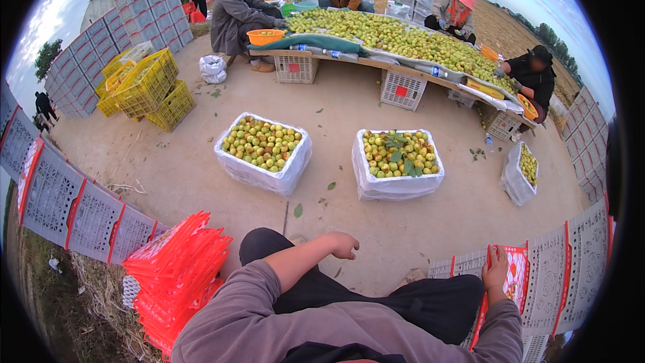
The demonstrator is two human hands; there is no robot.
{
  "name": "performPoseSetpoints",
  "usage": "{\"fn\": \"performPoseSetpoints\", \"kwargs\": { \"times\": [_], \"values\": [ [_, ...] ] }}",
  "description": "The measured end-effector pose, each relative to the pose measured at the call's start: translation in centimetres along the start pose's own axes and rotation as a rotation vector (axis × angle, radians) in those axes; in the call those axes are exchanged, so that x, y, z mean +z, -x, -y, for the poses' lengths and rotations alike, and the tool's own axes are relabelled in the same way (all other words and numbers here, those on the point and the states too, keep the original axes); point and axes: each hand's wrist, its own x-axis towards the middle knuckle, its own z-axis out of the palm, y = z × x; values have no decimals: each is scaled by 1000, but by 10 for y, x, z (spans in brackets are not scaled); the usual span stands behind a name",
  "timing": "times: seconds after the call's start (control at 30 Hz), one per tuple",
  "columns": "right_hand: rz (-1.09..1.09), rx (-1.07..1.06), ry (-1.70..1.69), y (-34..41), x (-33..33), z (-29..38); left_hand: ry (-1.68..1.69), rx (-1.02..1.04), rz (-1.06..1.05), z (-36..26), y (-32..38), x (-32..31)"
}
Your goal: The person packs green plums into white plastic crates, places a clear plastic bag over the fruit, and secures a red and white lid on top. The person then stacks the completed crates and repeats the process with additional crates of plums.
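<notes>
My left hand [343, 245] hangs over my thigh with its fingers curled; nothing shows in it, though its palm is hidden. At the right, my right hand [495, 268] rests on the red-rimmed lid [516, 273] of a grey plastic crate beside my knee. Before me on the concrete stand two lined crates filled with green and brownish round fruit, perhaps jujubes: a left crate [288, 180] and a right crate [400, 189] with green leaves on its fruit. A tilted pile of red plastic lids [176, 272] lies at my left side.
Several people sit around a long low table [373, 62] heaped with the same fruit. Yellow crates [174, 107] are stacked at the left. A smaller-looking lined crate [514, 186] stands at the right. Grey crates [93, 217] line the left edge, and more stand behind my right hand.
</notes>
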Motion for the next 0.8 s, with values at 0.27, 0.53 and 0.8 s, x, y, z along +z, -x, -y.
{"fn": "performPoseSetpoints", "kwargs": {
  "times": [0.27,0.53,0.8],
  "values": [
    [-10,-18,-4,4,1,-2,-2,15,-4,3,-2,6],
    [-19,-32,-3,6,-4,4,-6,8,-19,6,2,9],
    [25,-13,1,6,-8,5,-24,4,-20,1,11,6]
  ]
}}
